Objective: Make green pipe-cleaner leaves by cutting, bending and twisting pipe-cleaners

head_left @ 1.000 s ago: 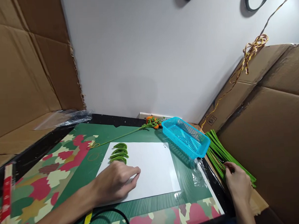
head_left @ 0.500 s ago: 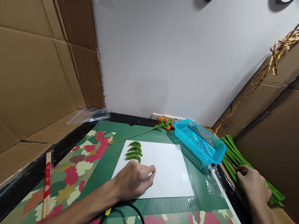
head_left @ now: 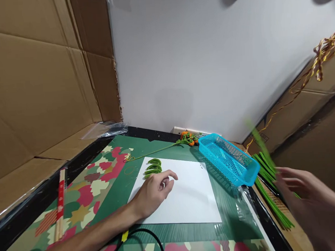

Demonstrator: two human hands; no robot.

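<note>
My left hand (head_left: 156, 191) hovers over the white paper (head_left: 194, 197), thumb and forefinger parted, with nothing visible between them. Just beyond it, several bent green pipe cleaner loops (head_left: 154, 168) lie in a column on the paper, the nearest partly covered by the hand. At the right, my right hand (head_left: 304, 194) is raised and blurred, closed on a green pipe cleaner (head_left: 260, 142) that sticks up from the fingers. Below and behind that hand is the bundle of green pipe cleaners (head_left: 276, 209), partly hidden by it.
A blue perforated basket (head_left: 229, 163) stands right of the paper. Behind lies an orange flower (head_left: 186, 137) on a long green stem. Red-wrapped chopsticks (head_left: 60, 202) are at the left, and a black cable (head_left: 145, 230) loops in front. Cardboard (head_left: 45, 89) walls the left side.
My right hand has lifted off the bundle with a pipe cleaner in it. The left thumb and forefinger have spread apart. The view has shifted slightly.
</note>
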